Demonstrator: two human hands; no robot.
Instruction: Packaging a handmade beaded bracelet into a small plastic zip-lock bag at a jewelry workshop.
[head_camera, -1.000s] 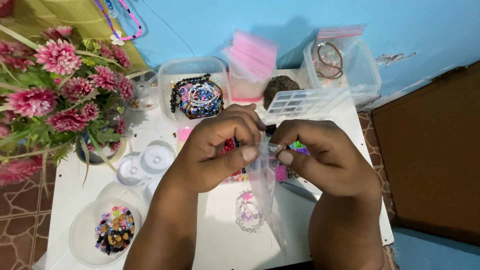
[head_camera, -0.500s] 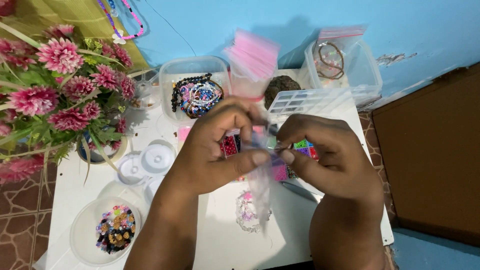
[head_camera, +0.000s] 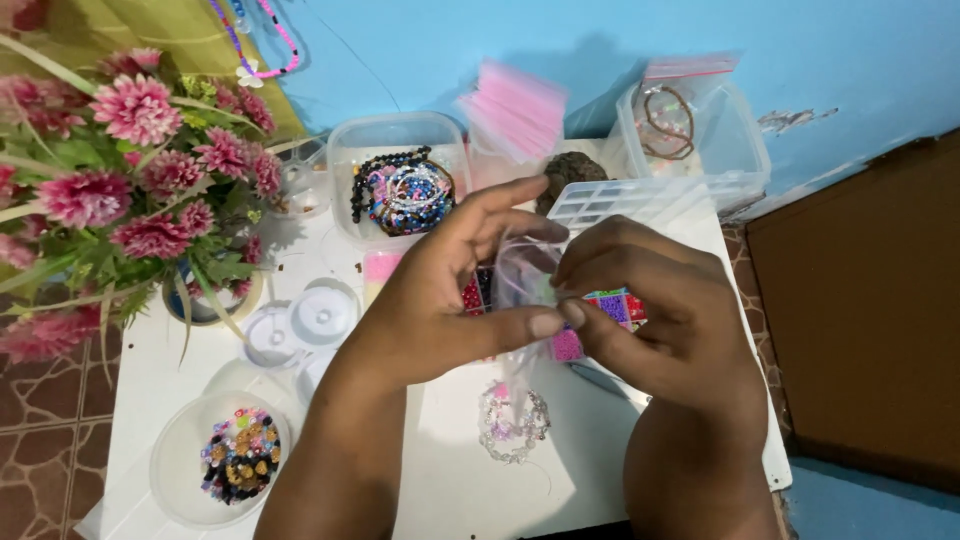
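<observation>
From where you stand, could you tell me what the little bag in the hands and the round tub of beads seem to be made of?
The little bag, pinched between left hand and right hand, looks like thin clear plastic film: glossy, see-through, creased. The round tub seems stiffer translucent plastic, since the white table shows faintly through its cloudy wall. The beads look like coloured plastic, though glass is possible.

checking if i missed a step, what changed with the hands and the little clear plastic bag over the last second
The left hand and right hand have drawn closer, thumbs now meeting on the small clear plastic bag, which has been lifted slightly and bunched up; earlier it hung longer below the fingers. The beaded bracelet on the white table, the round tub of mixed beads and the pink flowers stayed put.
</observation>
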